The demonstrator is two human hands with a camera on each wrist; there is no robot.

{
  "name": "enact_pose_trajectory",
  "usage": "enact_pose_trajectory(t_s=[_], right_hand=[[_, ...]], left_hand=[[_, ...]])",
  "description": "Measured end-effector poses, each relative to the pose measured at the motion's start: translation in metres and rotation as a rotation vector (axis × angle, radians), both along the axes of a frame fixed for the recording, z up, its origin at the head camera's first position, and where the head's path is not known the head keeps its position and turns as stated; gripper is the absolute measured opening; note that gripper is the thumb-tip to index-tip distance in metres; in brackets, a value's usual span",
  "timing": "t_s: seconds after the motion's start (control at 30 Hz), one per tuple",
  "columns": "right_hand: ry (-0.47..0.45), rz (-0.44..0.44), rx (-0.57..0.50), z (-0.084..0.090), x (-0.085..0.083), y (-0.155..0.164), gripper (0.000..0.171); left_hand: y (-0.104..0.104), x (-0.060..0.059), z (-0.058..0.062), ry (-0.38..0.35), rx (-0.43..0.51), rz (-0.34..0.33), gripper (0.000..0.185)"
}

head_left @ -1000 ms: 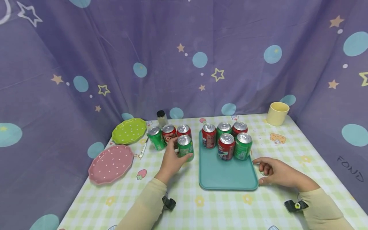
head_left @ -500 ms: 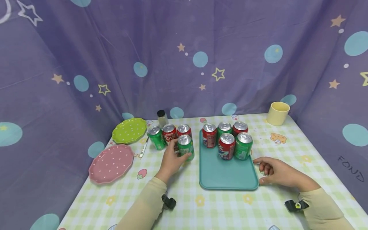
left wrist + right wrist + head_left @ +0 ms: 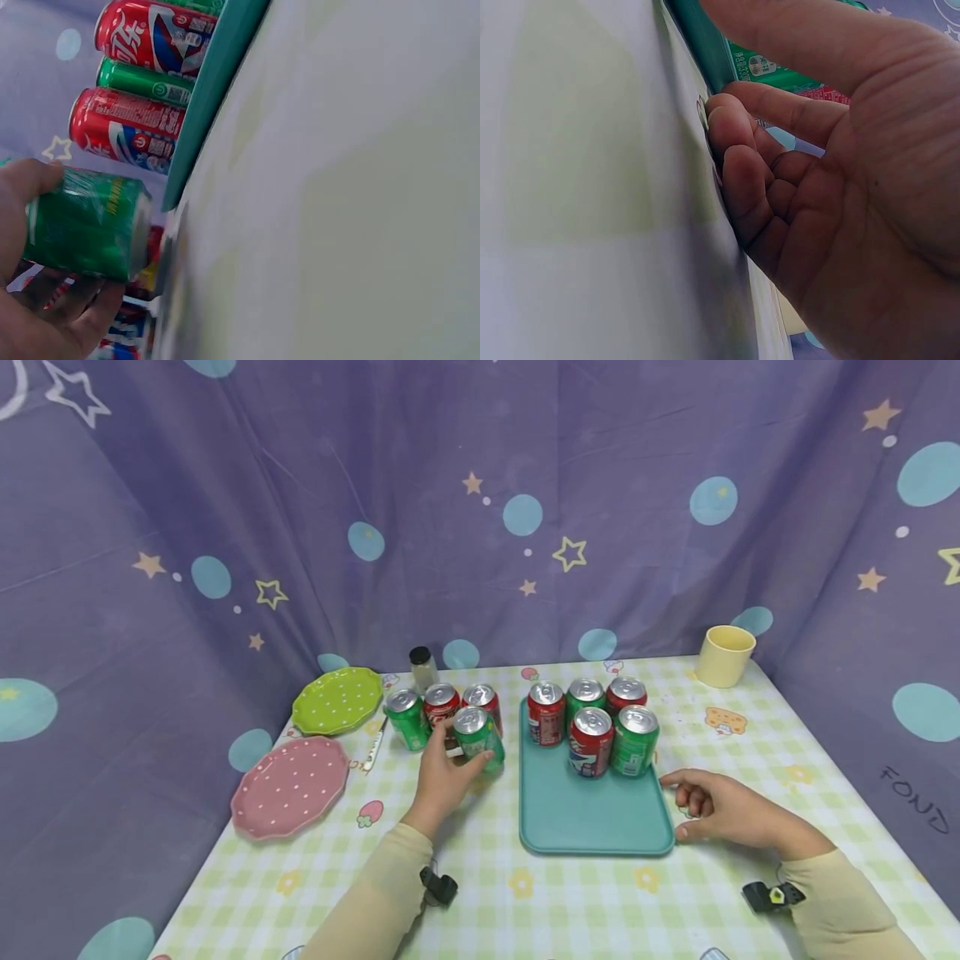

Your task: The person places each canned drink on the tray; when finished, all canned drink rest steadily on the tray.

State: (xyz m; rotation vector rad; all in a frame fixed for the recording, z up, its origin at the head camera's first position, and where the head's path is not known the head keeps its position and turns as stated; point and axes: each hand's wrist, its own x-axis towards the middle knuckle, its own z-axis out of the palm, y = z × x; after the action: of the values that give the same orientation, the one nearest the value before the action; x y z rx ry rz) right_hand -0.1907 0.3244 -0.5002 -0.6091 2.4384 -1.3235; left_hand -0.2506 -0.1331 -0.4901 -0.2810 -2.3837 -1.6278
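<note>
My left hand [image 3: 441,777] grips a green soda can [image 3: 480,745] between thumb and fingers, left of the teal tray [image 3: 592,822]. The can leans, and in the left wrist view its base shows a gap from the tablecloth. Behind it stand a green can [image 3: 408,722] and two red ones, partly covered by the hand. On the tray's far half are several red and green cans, among them a front red can [image 3: 590,745] and a front green can [image 3: 634,743]. My right hand [image 3: 723,810] has its index fingertip and thumb at the tray's right edge, its other fingers loosely curled.
At the left lie a pink dotted plate [image 3: 288,789] and a green dotted plate [image 3: 337,702]. A black-lidded jar [image 3: 423,670] stands behind the left cans. A yellow cup [image 3: 724,657] is at the back right. A purple curtain [image 3: 480,602] closes off the back.
My left hand has tilted the green can and raised it slightly, moving it a little to the left. The right hand and tray have stayed put.
</note>
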Motion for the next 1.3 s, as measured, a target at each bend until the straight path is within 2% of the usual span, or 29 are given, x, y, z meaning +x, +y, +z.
enact_pose_trajectory(t_s=[0.1, 0.23, 0.37, 0.47, 0.67, 0.83, 1.3], right_hand=[[-0.001, 0.0, -0.002, 0.0, 0.0, 0.0, 0.074], [0.008, 0.002, 0.004, -0.001, -0.002, 0.001, 0.074], [0.005, -0.005, 0.018, -0.003, -0.002, 0.003, 0.073], [0.003, -0.007, 0.021, -0.004, -0.003, 0.003, 0.073], [-0.005, -0.002, 0.002, -0.003, -0.002, 0.003, 0.075], [-0.005, -0.006, 0.011, -0.004, -0.002, 0.003, 0.074], [0.002, 0.001, 0.002, -0.002, -0.001, 0.002, 0.074]], left_hand=[[0.0, 0.003, 0.007, 0.045, 0.05, 0.0, 0.067], [0.004, 0.008, 0.019, 0.1, 0.063, -0.018, 0.069], [0.014, 0.015, 0.028, 0.117, 0.014, -0.063, 0.07], [0.024, 0.019, 0.029, 0.104, -0.032, -0.112, 0.07], [0.045, 0.02, 0.024, 0.028, -0.095, -0.175, 0.072], [0.059, 0.012, 0.014, -0.033, -0.094, -0.202, 0.072], [0.084, 0.0, 0.006, -0.038, -0.202, -0.155, 0.075]])
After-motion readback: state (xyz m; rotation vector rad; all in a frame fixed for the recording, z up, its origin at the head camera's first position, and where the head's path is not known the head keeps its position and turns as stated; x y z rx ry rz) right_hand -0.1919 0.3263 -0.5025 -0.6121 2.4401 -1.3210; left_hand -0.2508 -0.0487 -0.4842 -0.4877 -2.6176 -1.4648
